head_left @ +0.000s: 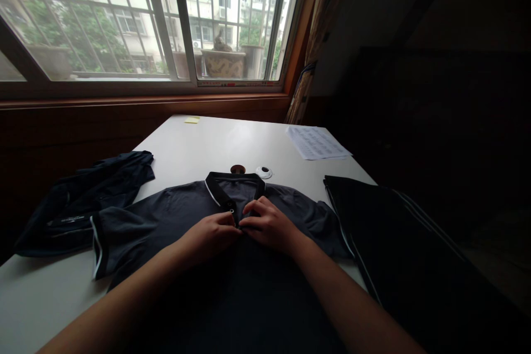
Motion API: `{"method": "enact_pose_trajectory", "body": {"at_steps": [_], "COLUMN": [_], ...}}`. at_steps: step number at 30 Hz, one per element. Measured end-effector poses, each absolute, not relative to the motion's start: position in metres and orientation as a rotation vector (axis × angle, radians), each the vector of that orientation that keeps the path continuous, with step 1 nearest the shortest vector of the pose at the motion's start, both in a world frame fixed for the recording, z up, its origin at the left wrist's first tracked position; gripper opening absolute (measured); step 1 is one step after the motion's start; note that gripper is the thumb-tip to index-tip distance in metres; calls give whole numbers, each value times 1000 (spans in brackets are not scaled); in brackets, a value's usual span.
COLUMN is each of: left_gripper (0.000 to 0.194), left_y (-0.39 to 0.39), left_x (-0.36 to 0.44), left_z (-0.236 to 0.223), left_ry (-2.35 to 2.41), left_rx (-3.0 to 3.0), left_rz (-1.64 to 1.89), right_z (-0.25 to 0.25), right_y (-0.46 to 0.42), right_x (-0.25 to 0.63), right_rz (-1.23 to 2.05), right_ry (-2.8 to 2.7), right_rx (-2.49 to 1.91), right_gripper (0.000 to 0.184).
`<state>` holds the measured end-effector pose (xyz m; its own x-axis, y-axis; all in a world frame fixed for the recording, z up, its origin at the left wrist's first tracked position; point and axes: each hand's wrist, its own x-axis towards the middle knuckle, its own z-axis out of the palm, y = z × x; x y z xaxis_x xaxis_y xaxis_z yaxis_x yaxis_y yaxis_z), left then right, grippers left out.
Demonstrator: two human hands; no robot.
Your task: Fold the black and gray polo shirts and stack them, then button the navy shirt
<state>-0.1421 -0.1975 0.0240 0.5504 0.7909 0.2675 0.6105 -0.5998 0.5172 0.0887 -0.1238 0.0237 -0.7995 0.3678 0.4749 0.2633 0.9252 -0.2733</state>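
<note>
Head camera view: a dark grey short-sleeved polo shirt lies front up on a white flat-topped desk, its black collar with white edging towards the window. Both bare hands are at the shirt's buttoned front placket, just below the collar. The left hand has its grip closed on the placket, fingertips pinched together. The right hand meets it from the other side, its grip likewise pinching the placket, the upper fingers bent. The fingertips of the two hands are close together; whether a button is held between them cannot be told.

Beyond the collar, a brown round fitting and a white round piece with a dark centre sit side by side. A crumpled dark garment lies at the left, near the shirt's white-edged sleeve; a black garment with pale piping lies at the right. Printed white sheets and a small yellow paper note are at the far part of the desk.
</note>
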Motion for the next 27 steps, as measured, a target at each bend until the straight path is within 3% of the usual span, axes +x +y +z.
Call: {"method": "enact_pose_trajectory", "body": {"at_steps": [10, 19, 27], "left_gripper": [13, 14, 11], "left_y": [-196, -194, -191], "left_x": [-147, -148, -147], "left_z": [27, 31, 28], "left_ry": [1182, 1212, 1390], "left_rx": [2317, 2244, 2330], "left_rz": [743, 830, 833], "right_z": [19, 18, 16], "right_y": [-117, -122, -122], "right_x": [88, 85, 82], "right_rz": [531, 282, 257], "right_ry": [-2498, -2513, -2514], "right_rx": [-371, -426, -425], "right_gripper": [22, 17, 15]}}
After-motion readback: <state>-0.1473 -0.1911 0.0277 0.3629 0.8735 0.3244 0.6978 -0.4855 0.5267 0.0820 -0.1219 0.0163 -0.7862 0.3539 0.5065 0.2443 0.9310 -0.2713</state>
